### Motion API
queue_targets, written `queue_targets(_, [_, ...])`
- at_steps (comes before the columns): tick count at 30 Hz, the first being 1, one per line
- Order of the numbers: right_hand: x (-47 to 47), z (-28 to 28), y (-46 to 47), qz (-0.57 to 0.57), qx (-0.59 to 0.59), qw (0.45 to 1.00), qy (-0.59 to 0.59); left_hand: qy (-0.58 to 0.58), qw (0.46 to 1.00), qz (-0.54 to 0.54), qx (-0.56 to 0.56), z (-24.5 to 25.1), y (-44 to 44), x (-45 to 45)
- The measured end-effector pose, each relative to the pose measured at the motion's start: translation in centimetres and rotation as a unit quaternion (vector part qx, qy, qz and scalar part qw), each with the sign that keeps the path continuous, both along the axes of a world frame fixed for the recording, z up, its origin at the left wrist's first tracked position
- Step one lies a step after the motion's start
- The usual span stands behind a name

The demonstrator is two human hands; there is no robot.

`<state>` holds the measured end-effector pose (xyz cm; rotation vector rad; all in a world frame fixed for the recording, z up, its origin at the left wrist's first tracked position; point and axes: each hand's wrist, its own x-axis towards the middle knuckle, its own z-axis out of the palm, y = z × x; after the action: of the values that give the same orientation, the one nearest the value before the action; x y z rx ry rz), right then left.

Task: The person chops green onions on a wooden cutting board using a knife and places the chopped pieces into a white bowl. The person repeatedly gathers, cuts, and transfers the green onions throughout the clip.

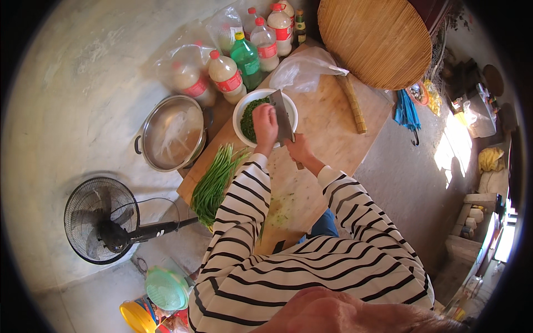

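Observation:
My right hand (300,149) grips the handle of a cleaver (282,118), whose broad blade is tilted over the right side of a white bowl (293,104). Chopped greens (248,120) lie inside that bowl. Held over the greens, my left hand (265,125) has its fingers curled beside the blade; whether they touch the metal cannot be made out. A bunch of long green chives or similar stalks (214,189) rests on the wooden board (325,120), left of my left forearm. Small green scraps (284,212) are scattered on the board nearer my body.
Plastic bottles with pale contents (227,77) and a green bottle (246,60) line the back. A lidded metal pot (173,133) stands left, above a black fan (104,220). A clear plastic bag (300,68), a rolled bamboo mat (353,104) and a round wooden board (374,41) are beyond the bowl.

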<state>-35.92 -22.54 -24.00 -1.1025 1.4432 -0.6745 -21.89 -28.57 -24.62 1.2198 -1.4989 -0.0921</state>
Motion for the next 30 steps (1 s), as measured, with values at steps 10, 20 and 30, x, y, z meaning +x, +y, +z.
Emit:
queue_targets(10, [0.4, 1.8, 2.3, -0.009, 0.0, 0.998, -0.063, -0.067, 0.996, 0.033, 0.047, -0.7, 1.7, 3.7])
queue_targets(20, [-4.9, -1.4, 14.5, 0.089, 0.014, 0.996, 0.024, 0.111, 0.98, 0.1, 0.13, -2.4, 14.8, 12.5])
queue_targets(30, [-5.9, -6.3, 23.7, 0.227, -0.145, 0.94, 0.21, -0.074, 0.954, 0.19, 0.222, -5.5, 32.4, 15.5])
